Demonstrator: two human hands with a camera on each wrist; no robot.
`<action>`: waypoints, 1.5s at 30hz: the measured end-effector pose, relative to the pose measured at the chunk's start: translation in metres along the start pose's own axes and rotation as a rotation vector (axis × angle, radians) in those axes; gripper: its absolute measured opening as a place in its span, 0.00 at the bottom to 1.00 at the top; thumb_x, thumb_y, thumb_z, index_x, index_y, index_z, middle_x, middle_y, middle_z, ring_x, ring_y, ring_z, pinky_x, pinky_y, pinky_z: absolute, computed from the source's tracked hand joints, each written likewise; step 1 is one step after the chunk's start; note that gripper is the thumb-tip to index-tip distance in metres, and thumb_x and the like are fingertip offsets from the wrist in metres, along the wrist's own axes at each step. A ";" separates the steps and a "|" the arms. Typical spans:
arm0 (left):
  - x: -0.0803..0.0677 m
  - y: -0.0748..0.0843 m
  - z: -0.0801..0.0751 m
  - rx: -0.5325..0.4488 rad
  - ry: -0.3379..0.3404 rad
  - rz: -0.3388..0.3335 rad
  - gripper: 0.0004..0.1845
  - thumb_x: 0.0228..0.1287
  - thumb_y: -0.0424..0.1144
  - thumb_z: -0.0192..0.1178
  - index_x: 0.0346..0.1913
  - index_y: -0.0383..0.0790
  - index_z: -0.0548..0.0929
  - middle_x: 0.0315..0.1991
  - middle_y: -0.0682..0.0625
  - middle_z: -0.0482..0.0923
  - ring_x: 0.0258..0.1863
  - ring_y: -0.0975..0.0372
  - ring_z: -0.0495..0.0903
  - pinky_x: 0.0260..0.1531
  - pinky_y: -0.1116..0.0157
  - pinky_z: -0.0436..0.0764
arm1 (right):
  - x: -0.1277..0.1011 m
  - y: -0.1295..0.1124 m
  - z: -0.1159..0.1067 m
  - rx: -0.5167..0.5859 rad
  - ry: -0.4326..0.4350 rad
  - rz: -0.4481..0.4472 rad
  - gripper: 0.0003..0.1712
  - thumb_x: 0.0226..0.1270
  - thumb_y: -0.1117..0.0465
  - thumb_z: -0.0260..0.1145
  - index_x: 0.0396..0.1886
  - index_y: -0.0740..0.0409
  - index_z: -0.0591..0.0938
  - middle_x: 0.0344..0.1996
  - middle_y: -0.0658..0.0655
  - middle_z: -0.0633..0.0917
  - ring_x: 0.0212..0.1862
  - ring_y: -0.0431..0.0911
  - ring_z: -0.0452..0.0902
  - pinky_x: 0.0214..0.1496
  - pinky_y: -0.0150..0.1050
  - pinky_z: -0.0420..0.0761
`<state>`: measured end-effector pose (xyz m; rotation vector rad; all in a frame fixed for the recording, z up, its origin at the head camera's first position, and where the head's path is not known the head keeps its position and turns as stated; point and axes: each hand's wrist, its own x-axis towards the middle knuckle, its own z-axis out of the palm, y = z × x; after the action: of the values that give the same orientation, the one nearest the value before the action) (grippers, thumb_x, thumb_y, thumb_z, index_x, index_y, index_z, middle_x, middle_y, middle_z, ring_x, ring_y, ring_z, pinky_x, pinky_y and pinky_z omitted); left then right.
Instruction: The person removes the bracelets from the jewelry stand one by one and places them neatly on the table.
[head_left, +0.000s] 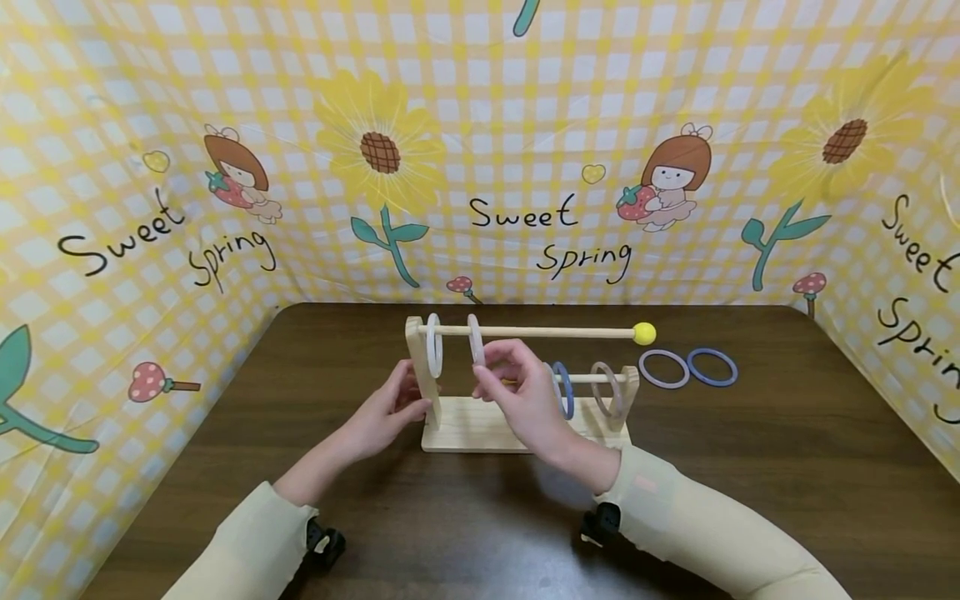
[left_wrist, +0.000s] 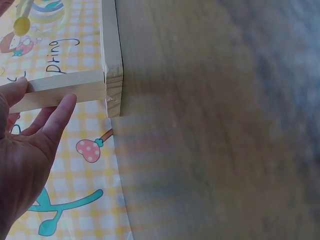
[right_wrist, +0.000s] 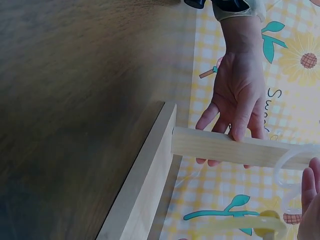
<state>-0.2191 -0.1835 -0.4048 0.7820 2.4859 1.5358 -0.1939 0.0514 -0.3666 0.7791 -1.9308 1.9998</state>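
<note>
A pale wooden ring stand (head_left: 472, 435) with two horizontal rods stands on the table. My left hand (head_left: 382, 414) holds its left post (right_wrist: 215, 145), thumb on one side and fingers on the other. A whitish ring (head_left: 430, 346) hangs on the upper rod (head_left: 555, 332) close to that post. Farther along the same rod, my right hand (head_left: 531, 402) pinches a second pale ring (head_left: 474, 332) between thumb and fingers. On the lower rod hang a blue ring (head_left: 568, 400), a light ring partly hidden by my right hand, and a pinkish ring (head_left: 596, 387) near the right post.
A lavender ring (head_left: 665, 386) and a blue ring (head_left: 713, 383) lie on the dark wooden table (head_left: 780, 467) right of the stand. A yellow ball (head_left: 644, 333) caps the upper rod's free end. Checkered cloth (head_left: 517, 150) hangs behind and at both sides.
</note>
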 end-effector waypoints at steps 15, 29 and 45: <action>-0.002 0.003 -0.001 0.027 -0.004 -0.021 0.26 0.71 0.31 0.56 0.66 0.41 0.58 0.54 0.34 0.74 0.54 0.46 0.75 0.45 0.59 0.81 | -0.009 -0.005 -0.025 -0.021 0.016 0.014 0.09 0.66 0.74 0.63 0.45 0.69 0.75 0.32 0.65 0.81 0.27 0.44 0.82 0.32 0.40 0.83; -0.001 0.003 -0.002 0.018 0.001 -0.012 0.25 0.71 0.30 0.55 0.66 0.41 0.59 0.55 0.31 0.74 0.54 0.45 0.75 0.45 0.58 0.81 | -0.014 -0.017 -0.061 -0.154 -0.001 0.022 0.10 0.65 0.74 0.64 0.44 0.68 0.76 0.31 0.67 0.82 0.27 0.44 0.82 0.31 0.39 0.83; -0.001 0.004 -0.001 0.018 0.002 -0.022 0.25 0.71 0.30 0.55 0.66 0.40 0.58 0.55 0.31 0.73 0.53 0.45 0.76 0.45 0.58 0.81 | -0.026 -0.025 -0.110 -0.256 0.044 -0.038 0.11 0.62 0.78 0.65 0.43 0.70 0.77 0.31 0.68 0.81 0.25 0.44 0.82 0.27 0.35 0.82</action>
<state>-0.2169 -0.1830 -0.4010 0.7530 2.5048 1.5100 -0.1811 0.1656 -0.3573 0.6934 -2.0755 1.6886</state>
